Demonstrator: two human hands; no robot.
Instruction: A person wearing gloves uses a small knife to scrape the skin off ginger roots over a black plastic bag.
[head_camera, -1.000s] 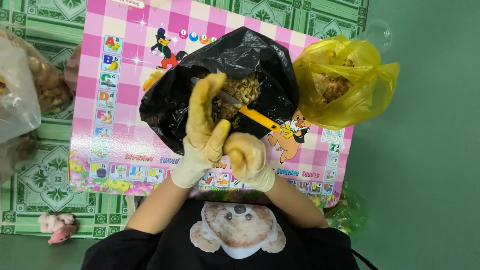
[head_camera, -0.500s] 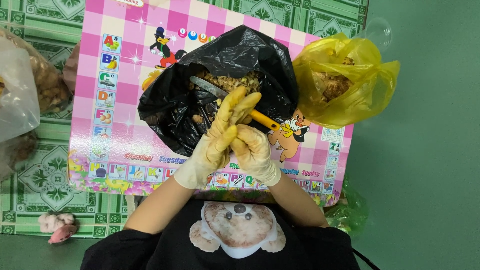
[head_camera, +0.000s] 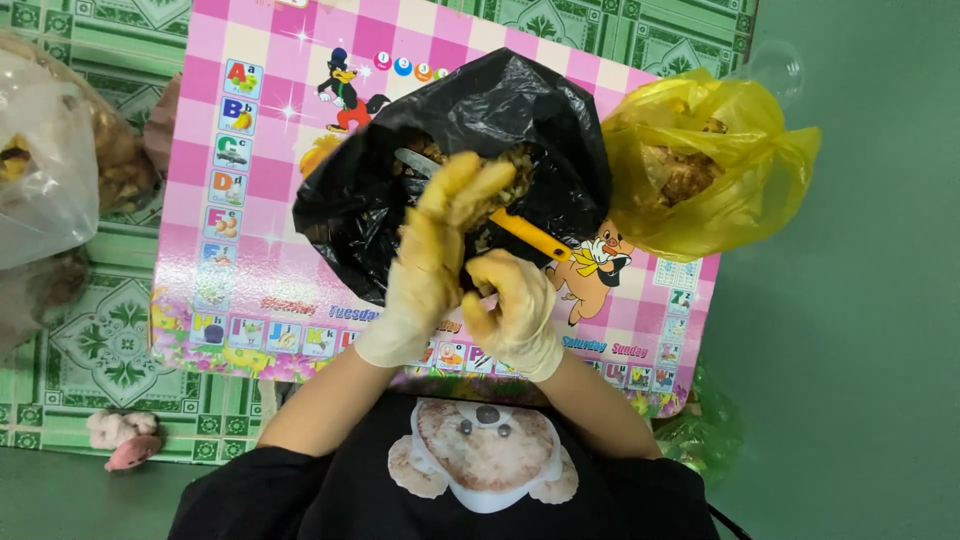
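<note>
Over the open black bag (head_camera: 370, 205) of brown bits on the pink mat (head_camera: 240, 290), the gloved left hand (head_camera: 430, 260) spreads released while the right hand (head_camera: 515, 310) is clenched on a yellow-handled knife (head_camera: 525, 235), the bag's contents largely unsorted, the yellow bag (head_camera: 730, 190) part filled.

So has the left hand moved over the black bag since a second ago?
Yes. The left hand has tilted right, fingertips now over the black bag opening.

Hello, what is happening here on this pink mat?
A person in pale gloves works over an open black bag of brownish scraps. The left hand is raised with fingers stretched over the bag. The right hand grips a yellow-handled knife. A yellow bag lies beside it on the pink mat.
</note>
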